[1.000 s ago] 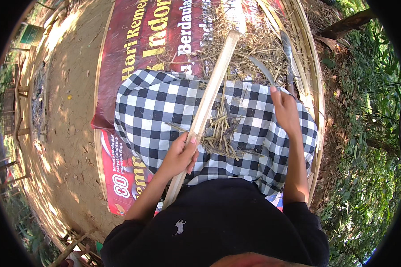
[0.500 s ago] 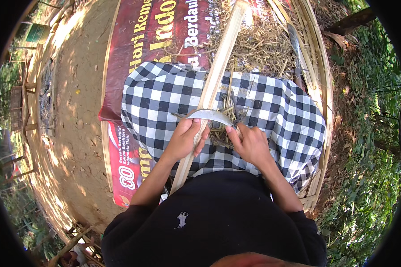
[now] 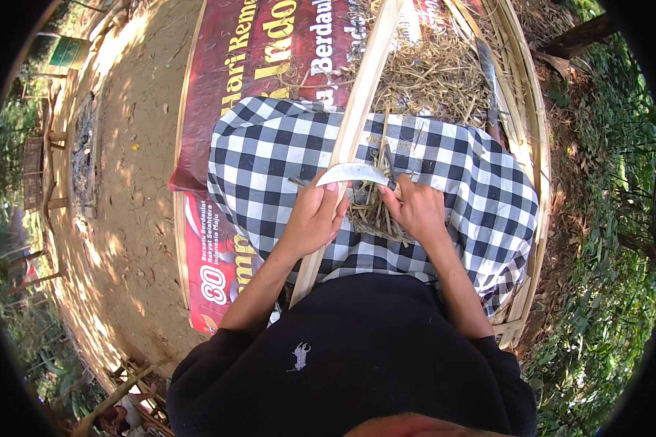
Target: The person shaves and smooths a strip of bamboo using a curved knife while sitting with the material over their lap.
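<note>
A long pale wooden strip [image 3: 362, 98] runs from my body away across my lap, over a black-and-white checked cloth [image 3: 270, 149]. My left hand [image 3: 310, 221] is closed around the strip, its thumb up against a curved, sickle-like blade [image 3: 355, 172]. That blade lies crosswise over the strip. At its right end my right hand [image 3: 418, 209] grips the knife, with the handle mostly hidden in the fingers. Thin shavings [image 3: 375, 218] lie on the cloth between my hands.
Beyond the cloth, a heap of shavings [image 3: 437, 80] covers part of a red printed banner [image 3: 219, 102]. A long-bladed tool [image 3: 487, 73] lies at the far right, beside the platform's bamboo edge [image 3: 536, 138]. Bare earth [image 3: 135, 189] is on the left, leafy plants [image 3: 598, 291] on the right.
Both hands and the curved blade have moved a little farther from my body along the strip. More of the shavings between my hands now shows. The whole view has shifted slightly.
</note>
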`<act>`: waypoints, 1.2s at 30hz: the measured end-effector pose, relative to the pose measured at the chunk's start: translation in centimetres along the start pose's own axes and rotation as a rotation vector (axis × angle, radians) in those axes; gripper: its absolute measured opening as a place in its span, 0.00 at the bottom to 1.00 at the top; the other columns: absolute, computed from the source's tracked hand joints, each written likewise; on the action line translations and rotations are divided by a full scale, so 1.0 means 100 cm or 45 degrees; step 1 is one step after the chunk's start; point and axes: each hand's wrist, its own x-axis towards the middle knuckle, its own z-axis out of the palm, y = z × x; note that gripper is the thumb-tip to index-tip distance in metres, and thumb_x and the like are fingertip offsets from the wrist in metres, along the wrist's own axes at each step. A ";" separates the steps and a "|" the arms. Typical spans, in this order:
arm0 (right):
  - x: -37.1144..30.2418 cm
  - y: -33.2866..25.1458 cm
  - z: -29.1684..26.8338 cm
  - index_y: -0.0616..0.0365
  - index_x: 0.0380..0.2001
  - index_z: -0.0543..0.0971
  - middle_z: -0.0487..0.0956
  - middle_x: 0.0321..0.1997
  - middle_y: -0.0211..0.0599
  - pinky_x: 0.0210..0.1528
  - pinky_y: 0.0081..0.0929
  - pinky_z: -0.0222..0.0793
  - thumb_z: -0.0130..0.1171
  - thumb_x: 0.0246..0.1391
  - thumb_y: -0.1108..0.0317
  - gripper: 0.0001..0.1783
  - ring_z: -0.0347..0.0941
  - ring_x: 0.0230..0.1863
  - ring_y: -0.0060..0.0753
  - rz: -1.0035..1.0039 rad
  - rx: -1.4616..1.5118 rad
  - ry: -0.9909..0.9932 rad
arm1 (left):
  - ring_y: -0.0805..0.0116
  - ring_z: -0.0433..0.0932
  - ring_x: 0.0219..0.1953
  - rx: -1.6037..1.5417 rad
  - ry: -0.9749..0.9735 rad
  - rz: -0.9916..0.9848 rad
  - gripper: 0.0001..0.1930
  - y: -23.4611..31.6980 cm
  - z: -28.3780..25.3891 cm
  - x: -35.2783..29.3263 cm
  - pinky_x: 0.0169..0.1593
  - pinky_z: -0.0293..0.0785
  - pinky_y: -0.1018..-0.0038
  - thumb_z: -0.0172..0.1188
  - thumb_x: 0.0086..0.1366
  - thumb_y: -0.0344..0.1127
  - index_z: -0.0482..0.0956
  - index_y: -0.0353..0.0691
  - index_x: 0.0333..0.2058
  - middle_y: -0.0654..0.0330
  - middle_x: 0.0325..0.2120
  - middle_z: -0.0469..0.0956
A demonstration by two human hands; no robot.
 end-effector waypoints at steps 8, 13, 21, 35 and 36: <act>0.015 0.000 0.008 0.58 0.22 0.74 0.77 0.14 0.44 0.18 0.42 0.69 0.62 0.58 0.45 0.26 0.76 0.17 0.50 0.025 0.009 0.062 | 0.83 0.61 0.12 -0.029 0.074 0.018 0.22 0.006 0.000 0.003 0.13 0.59 0.82 0.36 0.80 0.49 0.67 0.33 0.50 0.64 0.24 0.68; 0.026 0.002 0.008 0.58 0.21 0.73 0.77 0.14 0.44 0.18 0.42 0.69 0.62 0.58 0.45 0.27 0.76 0.17 0.51 0.015 -0.029 0.102 | 0.82 0.59 0.11 -0.075 0.068 0.036 0.22 0.007 0.000 0.004 0.13 0.59 0.82 0.35 0.80 0.49 0.67 0.33 0.50 0.62 0.24 0.67; 0.045 0.005 0.005 0.58 0.20 0.72 0.75 0.12 0.44 0.18 0.41 0.69 0.62 0.58 0.45 0.27 0.75 0.16 0.51 0.004 -0.046 0.163 | 0.82 0.59 0.11 -0.130 0.056 0.053 0.23 0.006 -0.002 0.005 0.13 0.59 0.82 0.35 0.80 0.49 0.67 0.33 0.50 0.63 0.24 0.67; 0.037 -0.014 0.004 0.61 0.20 0.75 0.73 0.10 0.47 0.19 0.46 0.69 0.59 0.62 0.46 0.28 0.74 0.15 0.55 0.114 0.180 -0.058 | 0.82 0.60 0.11 -0.244 0.060 0.020 0.22 -0.004 -0.013 0.004 0.12 0.60 0.81 0.34 0.80 0.49 0.67 0.34 0.48 0.63 0.23 0.68; 0.031 -0.020 0.002 0.60 0.19 0.75 0.73 0.10 0.47 0.19 0.46 0.69 0.59 0.62 0.46 0.28 0.74 0.14 0.55 0.051 0.158 -0.073 | 0.82 0.60 0.11 -0.239 0.051 0.021 0.22 -0.006 -0.013 0.004 0.12 0.60 0.81 0.34 0.80 0.48 0.67 0.34 0.48 0.63 0.23 0.68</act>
